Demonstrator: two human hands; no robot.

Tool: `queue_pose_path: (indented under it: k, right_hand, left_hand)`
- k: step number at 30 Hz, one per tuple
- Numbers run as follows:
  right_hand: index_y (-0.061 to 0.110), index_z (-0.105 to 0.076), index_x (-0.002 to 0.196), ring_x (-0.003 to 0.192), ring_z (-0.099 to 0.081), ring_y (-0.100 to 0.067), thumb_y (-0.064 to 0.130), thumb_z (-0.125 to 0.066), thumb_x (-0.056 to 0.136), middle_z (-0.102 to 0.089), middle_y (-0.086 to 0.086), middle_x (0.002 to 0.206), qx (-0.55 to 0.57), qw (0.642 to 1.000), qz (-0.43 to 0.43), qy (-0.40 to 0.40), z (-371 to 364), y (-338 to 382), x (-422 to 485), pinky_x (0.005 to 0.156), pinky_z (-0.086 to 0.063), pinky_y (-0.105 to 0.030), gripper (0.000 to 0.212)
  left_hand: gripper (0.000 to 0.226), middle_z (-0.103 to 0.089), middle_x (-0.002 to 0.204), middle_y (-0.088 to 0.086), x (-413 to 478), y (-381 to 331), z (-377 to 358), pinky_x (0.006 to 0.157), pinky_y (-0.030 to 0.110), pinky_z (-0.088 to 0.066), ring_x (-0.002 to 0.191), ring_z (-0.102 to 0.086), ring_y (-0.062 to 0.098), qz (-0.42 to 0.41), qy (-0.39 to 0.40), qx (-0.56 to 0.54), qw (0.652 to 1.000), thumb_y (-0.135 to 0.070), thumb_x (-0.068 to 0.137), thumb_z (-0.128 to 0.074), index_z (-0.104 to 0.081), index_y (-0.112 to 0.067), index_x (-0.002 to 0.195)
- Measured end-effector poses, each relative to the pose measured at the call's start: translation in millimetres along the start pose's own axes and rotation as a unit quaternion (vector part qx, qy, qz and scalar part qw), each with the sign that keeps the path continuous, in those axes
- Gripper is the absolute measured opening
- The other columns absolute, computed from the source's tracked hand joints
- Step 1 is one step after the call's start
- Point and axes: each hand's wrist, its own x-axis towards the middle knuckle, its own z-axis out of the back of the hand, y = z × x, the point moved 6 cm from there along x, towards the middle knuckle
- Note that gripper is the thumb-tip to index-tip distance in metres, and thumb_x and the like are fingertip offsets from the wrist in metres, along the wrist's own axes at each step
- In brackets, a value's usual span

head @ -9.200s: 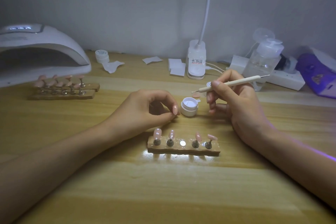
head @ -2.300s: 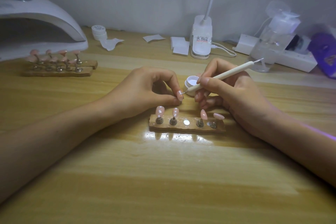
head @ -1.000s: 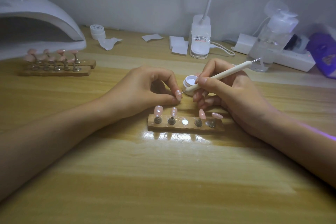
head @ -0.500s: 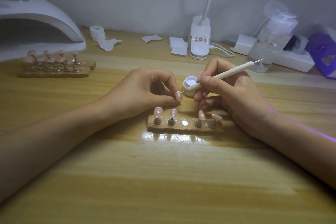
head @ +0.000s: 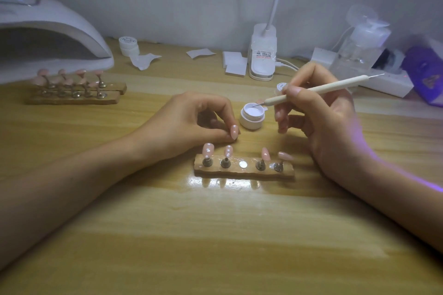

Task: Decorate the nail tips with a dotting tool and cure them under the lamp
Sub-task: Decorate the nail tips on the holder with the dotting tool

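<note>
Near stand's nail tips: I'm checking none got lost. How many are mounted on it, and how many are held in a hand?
Mounted nail tips on the near stand: 4
Held nail tip in the left hand: 1
Total: 5

dotting tool (head: pixel 311 90), point over open pot (head: pixel 251 118); one pink tip (head: pixel 234 132) centre, four tips (head: pixel 208 149) on stand (head: pixel 244 172); lamp (head: pixel 60 24) far left.

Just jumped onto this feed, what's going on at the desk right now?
A person is decorating nail tips. The left hand pinches one nail tip, while the right hand holds the dotting tool with its point at the mouth of the open white jar. Four more tips stand on the wooden holder in front; its middle spot is bare. The lamp sits at far left.
</note>
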Motion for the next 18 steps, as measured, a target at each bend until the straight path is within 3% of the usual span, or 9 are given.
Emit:
queue_pose_path:
  k: [7, 13, 18]
  right_hand:
    - [0.013, -0.046, 0.080, 0.053, -0.054, -0.015, 0.011, -0.056, 0.099, -0.060, 0.001, 0.060, -0.113, 0.993, 0.012, -0.016, 4, 1, 3, 0.051, -0.047, -0.024, 0.021]
    - [0.014, -0.046, 0.080, 0.052, -0.053, -0.015, 0.011, -0.055, 0.099, -0.058, 0.001, 0.058, -0.132, 0.991, 0.005, -0.007, 2, -1, 4, 0.050, -0.046, -0.022, 0.021]
    - [0.014, -0.045, 0.080, 0.054, -0.052, -0.016, 0.013, -0.054, 0.100, -0.056, 0.000, 0.059, -0.121, 0.992, -0.025, -0.006, 5, -8, 6, 0.048, -0.047, -0.025, 0.022]
  left_hand:
    - [0.023, -0.074, 0.082, -0.007, 0, 0, 0, 0.076, 0.017, -0.051, 0.078, -0.068, 0.008, -0.005, -0.003, -0.001, 1.000, -0.006, 0.080, -0.078, -0.069, -0.025, 0.073]
    - [0.020, -0.072, 0.077, -0.014, 0, -1, 0, 0.066, 0.006, -0.042, 0.071, -0.063, -0.002, 0.002, -0.004, 0.006, 1.000, -0.006, 0.079, -0.078, -0.071, -0.025, 0.075]
    - [0.022, -0.072, 0.078, -0.012, 0, -2, 0, 0.068, 0.008, -0.042, 0.072, -0.061, -0.001, 0.001, 0.000, 0.003, 1.000, -0.007, 0.079, -0.078, -0.071, -0.027, 0.074]
